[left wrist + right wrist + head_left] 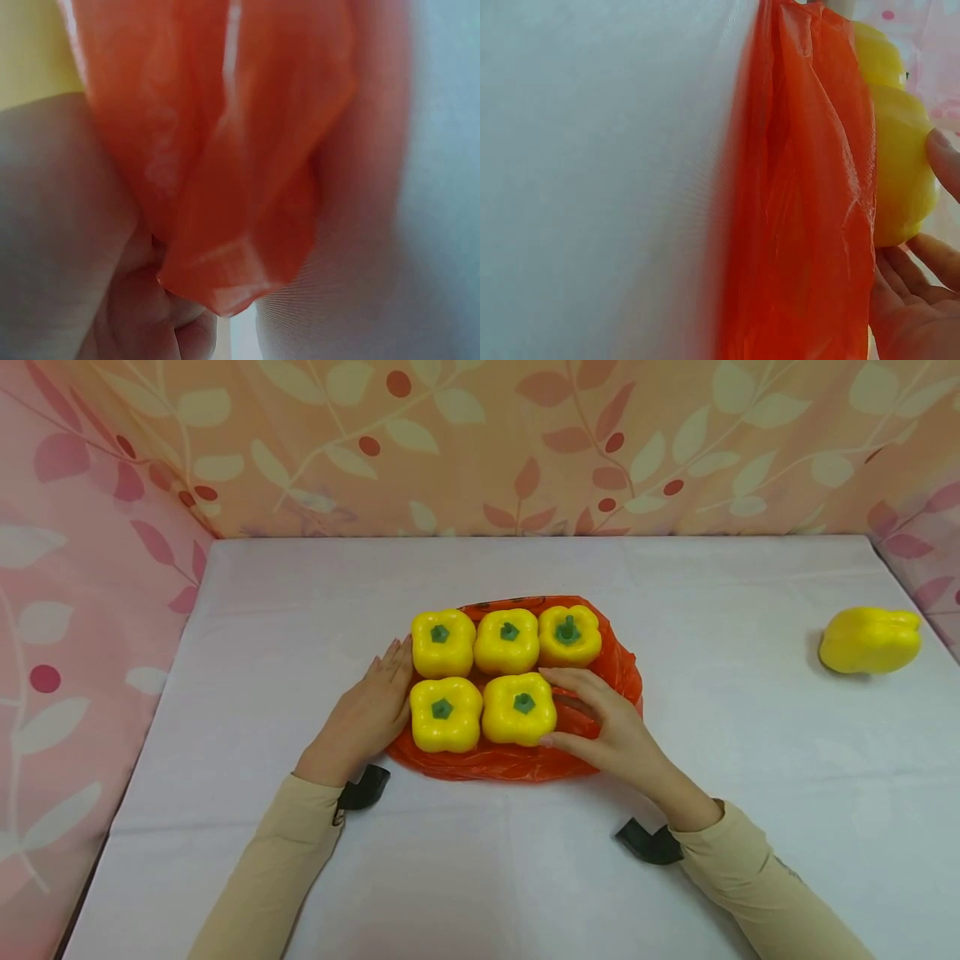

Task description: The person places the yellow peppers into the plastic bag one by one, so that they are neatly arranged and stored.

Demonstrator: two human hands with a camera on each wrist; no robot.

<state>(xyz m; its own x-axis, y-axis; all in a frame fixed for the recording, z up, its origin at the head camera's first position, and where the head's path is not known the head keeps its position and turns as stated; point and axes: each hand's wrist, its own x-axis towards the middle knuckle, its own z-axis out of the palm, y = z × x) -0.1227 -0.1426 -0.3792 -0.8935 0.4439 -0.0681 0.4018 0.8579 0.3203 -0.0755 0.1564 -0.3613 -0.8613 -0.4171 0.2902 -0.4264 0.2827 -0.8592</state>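
Observation:
Yellow bell peppers with green stems stand on a crumpled red plastic bag (480, 767), three in the back row and two in front. My right hand (611, 722) holds the front right bell pepper (517, 714) from its right side, thumb toward me and fingers at its far side. In the right wrist view the thumb and fingertips lie against that pepper (901, 169). My left hand (367, 710) lies with extended fingers along the left side of the group, beside the front left bell pepper (446, 727) and back left bell pepper (442, 653). Folds of the bag (217, 165) partly hide its fingers in the left wrist view.
Another yellow bell pepper (870, 641) lies on its side at the far right of the white-covered table (480, 860). Patterned cloth (480, 452) hangs behind the table and along both sides. A black wrist piece (651, 843) sits below each hand.

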